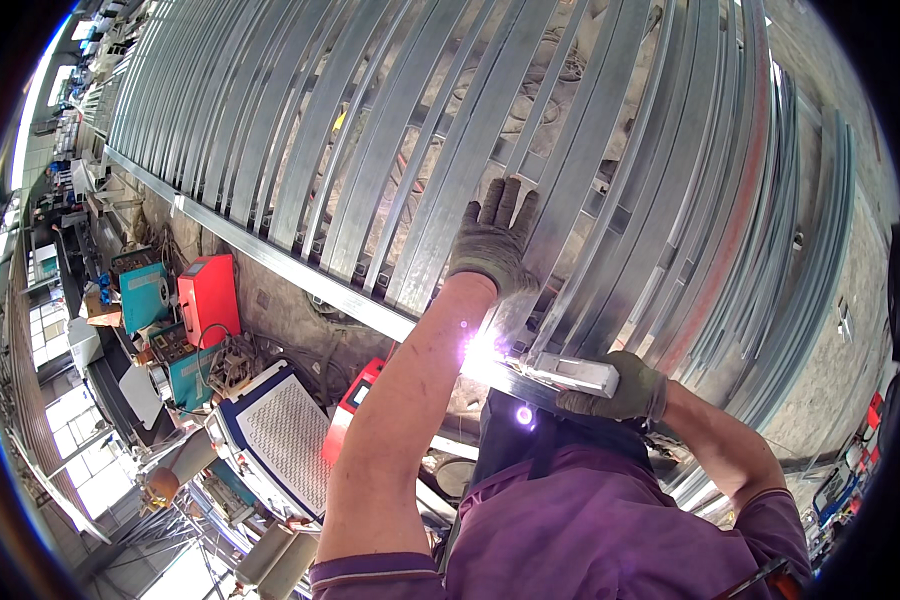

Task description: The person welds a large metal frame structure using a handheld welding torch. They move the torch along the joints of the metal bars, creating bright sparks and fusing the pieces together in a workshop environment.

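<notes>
- The right hand (618, 393), gloved and wrapped tight round the grey welding torch (573, 373), comes in with a bent elbow; the torch points left at a bright arc (482, 352).
- The left hand (495, 240), gloved, fingers spread flat, presses on the galvanised metal slats (370, 160) just above the arc, forearm stretched straight up.
- Left of the left arm, well apart, stand red (208, 297) and teal machines (145, 297).
</notes>
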`<action>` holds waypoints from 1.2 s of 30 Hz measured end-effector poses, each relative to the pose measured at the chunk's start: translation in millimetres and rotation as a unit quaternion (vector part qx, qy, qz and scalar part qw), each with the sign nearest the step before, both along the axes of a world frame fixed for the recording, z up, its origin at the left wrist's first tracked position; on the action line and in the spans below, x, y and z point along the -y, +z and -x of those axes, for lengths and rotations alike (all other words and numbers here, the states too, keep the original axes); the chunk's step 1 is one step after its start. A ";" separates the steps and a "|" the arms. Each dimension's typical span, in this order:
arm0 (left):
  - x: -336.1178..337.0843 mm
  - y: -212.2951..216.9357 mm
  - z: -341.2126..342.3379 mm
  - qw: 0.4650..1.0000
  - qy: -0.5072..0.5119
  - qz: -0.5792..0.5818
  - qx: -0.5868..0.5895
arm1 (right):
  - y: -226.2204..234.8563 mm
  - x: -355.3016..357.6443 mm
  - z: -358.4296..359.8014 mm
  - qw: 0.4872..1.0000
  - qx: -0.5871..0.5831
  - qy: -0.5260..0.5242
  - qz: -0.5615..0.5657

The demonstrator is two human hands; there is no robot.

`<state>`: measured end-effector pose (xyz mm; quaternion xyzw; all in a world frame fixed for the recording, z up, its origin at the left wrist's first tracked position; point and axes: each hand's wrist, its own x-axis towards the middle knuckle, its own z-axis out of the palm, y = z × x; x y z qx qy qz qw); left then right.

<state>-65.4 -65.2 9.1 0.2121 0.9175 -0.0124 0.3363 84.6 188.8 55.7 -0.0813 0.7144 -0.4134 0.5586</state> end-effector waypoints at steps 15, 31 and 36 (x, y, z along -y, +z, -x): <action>-0.6 1.9 0.0 1.000 0.000 0.001 -0.002 | -15.5 -9.8 -14.5 1.000 -0.018 -0.010 0.017; -2.6 3.8 1.4 1.000 -0.002 0.008 0.010 | -19.2 -16.5 -19.1 1.000 0.005 -0.014 0.010; -2.7 6.5 2.0 1.000 -0.006 0.013 0.013 | -26.1 -19.1 -23.7 1.000 0.009 -0.013 0.008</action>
